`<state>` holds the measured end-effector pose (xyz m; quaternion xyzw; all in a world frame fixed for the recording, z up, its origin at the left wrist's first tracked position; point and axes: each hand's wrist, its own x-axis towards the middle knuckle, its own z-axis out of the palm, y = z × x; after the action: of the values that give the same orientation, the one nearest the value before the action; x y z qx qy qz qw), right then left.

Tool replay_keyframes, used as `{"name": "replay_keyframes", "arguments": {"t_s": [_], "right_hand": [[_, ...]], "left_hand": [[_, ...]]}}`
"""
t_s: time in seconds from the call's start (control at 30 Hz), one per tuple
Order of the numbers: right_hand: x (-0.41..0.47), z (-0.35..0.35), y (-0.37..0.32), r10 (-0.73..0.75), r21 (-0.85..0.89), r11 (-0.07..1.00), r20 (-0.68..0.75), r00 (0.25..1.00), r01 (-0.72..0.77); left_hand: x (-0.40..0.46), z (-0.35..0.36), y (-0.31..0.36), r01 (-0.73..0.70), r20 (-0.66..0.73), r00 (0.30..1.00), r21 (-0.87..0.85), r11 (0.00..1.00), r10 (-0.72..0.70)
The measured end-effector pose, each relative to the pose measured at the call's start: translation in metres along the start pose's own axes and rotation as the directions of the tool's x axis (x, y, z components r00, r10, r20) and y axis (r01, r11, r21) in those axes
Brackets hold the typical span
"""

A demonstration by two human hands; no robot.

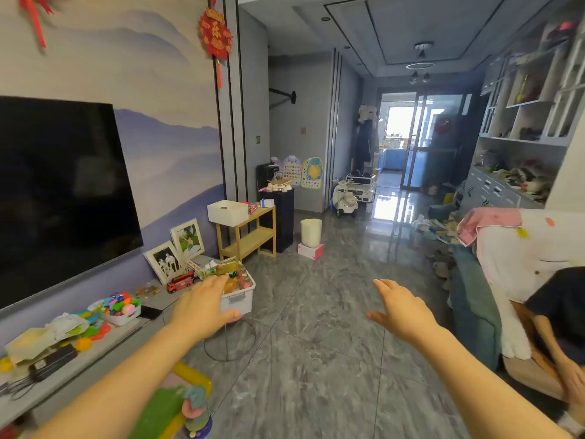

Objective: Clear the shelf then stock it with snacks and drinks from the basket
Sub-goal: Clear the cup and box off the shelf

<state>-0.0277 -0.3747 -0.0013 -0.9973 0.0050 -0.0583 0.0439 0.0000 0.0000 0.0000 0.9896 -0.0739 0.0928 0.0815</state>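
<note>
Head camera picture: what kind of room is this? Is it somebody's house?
It looks like a family living room at home. A big television hangs on the wall, framed photos lean beneath it, toys lie on the low cabinet, and a ride-on toy scooter stands down the hall.

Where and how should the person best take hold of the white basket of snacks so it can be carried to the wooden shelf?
Probably by the two short end walls of the white basket, one hand each side, coming from above and outside. It is heaped with packets, so lifting level with both hands matters. The left hand already lies by its near-left rim; the right hand is open, apart. A grey handle shows on the front wall.
</note>
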Motion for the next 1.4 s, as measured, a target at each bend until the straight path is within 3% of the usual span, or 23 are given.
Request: {"name": "replay_keyframes", "arguments": {"t_s": [0.5, 1.0, 1.4], "right_hand": [[0.268, 0.053, 0.019, 0.027, 0.017, 0.999, 0.058, 0.998, -0.028], [0.595, 0.068, 0.092, -0.121, -0.126, 0.983, 0.097, 0.988, 0.133], [0.843, 0.114, 0.066, -0.235, -0.099, 0.964, 0.117, 0.965, 0.247]], "left_hand": [[0.263, 0.068, -0.025, -0.011, 0.069, 0.998, 0.031, 0.999, 0.009], [0.548, 0.13, -0.003, 0.163, 0.056, 0.984, 0.111, 0.98, -0.17], [0.746, 0.18, -0.056, 0.218, 0.064, 0.971, 0.17, 0.961, -0.231]]}}
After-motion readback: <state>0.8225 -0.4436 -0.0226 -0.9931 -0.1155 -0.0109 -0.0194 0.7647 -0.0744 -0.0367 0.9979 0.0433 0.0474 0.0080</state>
